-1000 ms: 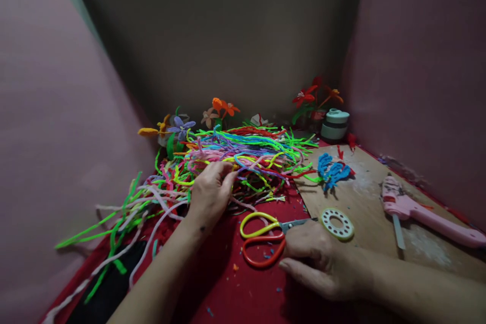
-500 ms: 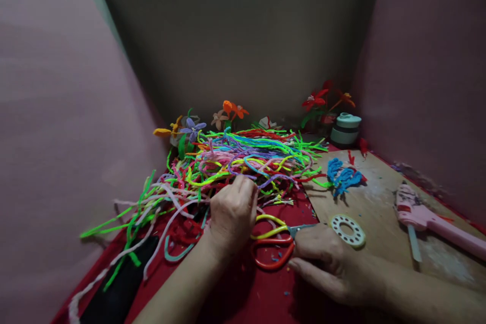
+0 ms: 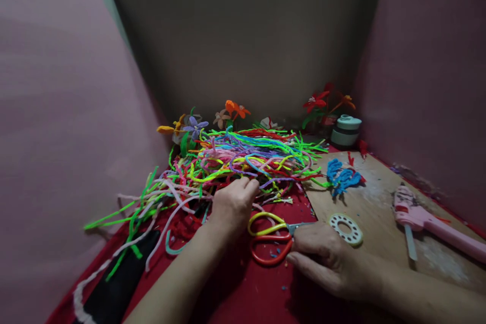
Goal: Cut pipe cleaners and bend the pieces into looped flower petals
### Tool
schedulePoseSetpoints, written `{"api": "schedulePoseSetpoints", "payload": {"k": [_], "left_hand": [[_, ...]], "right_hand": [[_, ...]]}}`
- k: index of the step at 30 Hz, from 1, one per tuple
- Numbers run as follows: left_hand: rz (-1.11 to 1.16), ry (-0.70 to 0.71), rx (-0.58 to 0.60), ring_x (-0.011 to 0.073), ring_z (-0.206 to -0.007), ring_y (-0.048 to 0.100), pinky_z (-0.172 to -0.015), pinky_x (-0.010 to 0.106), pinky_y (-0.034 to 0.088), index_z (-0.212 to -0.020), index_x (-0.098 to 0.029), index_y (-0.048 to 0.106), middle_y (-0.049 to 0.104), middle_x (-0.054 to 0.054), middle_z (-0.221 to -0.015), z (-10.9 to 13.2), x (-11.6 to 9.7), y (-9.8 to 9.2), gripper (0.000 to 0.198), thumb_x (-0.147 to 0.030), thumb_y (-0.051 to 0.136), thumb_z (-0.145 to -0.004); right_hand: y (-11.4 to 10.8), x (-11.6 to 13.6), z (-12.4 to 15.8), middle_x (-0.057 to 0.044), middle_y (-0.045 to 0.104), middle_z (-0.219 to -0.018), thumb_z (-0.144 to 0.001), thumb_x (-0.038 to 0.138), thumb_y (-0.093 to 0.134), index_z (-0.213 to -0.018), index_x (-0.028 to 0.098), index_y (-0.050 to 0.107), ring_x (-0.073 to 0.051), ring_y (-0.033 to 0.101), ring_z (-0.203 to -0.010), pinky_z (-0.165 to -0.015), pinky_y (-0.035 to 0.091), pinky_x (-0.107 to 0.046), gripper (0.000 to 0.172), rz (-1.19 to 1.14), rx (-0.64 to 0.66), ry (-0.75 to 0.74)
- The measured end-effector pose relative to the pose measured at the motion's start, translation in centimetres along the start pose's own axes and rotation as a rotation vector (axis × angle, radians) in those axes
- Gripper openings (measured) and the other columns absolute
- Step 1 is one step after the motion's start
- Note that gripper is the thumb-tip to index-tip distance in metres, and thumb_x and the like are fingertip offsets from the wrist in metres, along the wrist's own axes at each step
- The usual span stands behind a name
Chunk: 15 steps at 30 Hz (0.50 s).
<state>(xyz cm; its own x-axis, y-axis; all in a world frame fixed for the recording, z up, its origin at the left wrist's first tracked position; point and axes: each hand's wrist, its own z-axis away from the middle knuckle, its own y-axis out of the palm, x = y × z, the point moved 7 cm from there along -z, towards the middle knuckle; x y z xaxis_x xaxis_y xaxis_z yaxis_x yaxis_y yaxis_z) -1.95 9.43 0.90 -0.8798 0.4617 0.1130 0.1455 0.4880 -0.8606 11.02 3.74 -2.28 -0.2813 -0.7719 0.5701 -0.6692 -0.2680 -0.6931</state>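
A big tangled pile of coloured pipe cleaners (image 3: 235, 159) lies on the red cloth (image 3: 243, 288). My left hand (image 3: 232, 205) rests at the pile's near edge, its fingers curled and pinching among the strands. What it grips is hidden by the fingers. Scissors with a yellow and a red handle (image 3: 268, 238) lie just right of that hand. My right hand (image 3: 322, 260) lies flat on the cloth, fingers stretched out, its fingertips against the scissors' blades and red handle.
A wooden board (image 3: 379, 212) at the right carries a blue pipe-cleaner shape (image 3: 343, 177), a white ring (image 3: 345, 229) and a pink glue gun (image 3: 429, 220). Finished pipe-cleaner flowers (image 3: 212, 121) and a small round container (image 3: 345, 130) stand at the back. Pink panels wall both sides.
My left hand has drawn back from the middle of the pile to its near edge, beside the scissors. The right hand has stayed put. The view shifted slightly left.
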Motion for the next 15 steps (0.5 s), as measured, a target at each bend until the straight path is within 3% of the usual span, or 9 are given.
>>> {"api": "schedulePoseSetpoints", "payload": {"k": [2, 5, 9, 15], "left_hand": [[0.223, -0.124, -0.008, 0.011, -0.064, 0.052, -0.055, 0.023, 0.035, -0.082, -0.02, 0.057, 0.058, 0.001, -0.078, 0.0, 1.8, 0.4, 0.019, -0.022, 0.039, -0.089], [0.605, -0.327, -0.004, 0.0086, -0.057, 0.049, -0.054, 0.019, 0.037, -0.078, -0.02, 0.055, 0.052, -0.003, -0.065, 0.0, 3.8, 1.2, 0.015, -0.03, 0.045, -0.086], [1.02, -0.594, 0.108, 0.0059, -0.038, 0.037, -0.037, 0.018, 0.029, -0.072, -0.02, 0.048, 0.044, -0.008, -0.051, 0.4, 4.4, 2.8, 0.02, -0.035, 0.045, -0.084], [1.231, -0.737, 0.205, 0.004, -0.031, 0.037, -0.032, 0.016, 0.025, -0.068, -0.018, 0.046, 0.051, -0.007, -0.05, 0.8, 4.3, 2.8, 0.021, -0.036, 0.053, -0.078]], "right_hand": [[0.1, -0.1, 0.1, -0.004, 0.053, -0.058, -0.091, 0.026, 0.04, -0.069, 0.014, 0.057, -0.011, 0.045, -0.054, -0.053, 0.033, -0.024, 0.03, 0.009, 0.008, 0.004], [0.2, -0.1, 0.1, -0.004, 0.054, -0.058, -0.091, 0.025, 0.04, -0.069, 0.014, 0.057, -0.011, 0.046, -0.055, -0.053, 0.033, -0.024, 0.029, 0.014, 0.016, 0.01], [0.2, -0.2, 0.0, -0.004, 0.053, -0.057, -0.09, 0.025, 0.04, -0.067, 0.013, 0.056, -0.011, 0.044, -0.054, -0.052, 0.032, -0.024, 0.031, 0.017, 0.012, 0.009], [0.3, -0.4, 0.1, -0.003, 0.051, -0.057, -0.089, 0.026, 0.042, -0.068, 0.012, 0.058, -0.01, 0.042, -0.053, -0.051, 0.03, -0.024, 0.031, -0.012, 0.017, 0.026]]}}
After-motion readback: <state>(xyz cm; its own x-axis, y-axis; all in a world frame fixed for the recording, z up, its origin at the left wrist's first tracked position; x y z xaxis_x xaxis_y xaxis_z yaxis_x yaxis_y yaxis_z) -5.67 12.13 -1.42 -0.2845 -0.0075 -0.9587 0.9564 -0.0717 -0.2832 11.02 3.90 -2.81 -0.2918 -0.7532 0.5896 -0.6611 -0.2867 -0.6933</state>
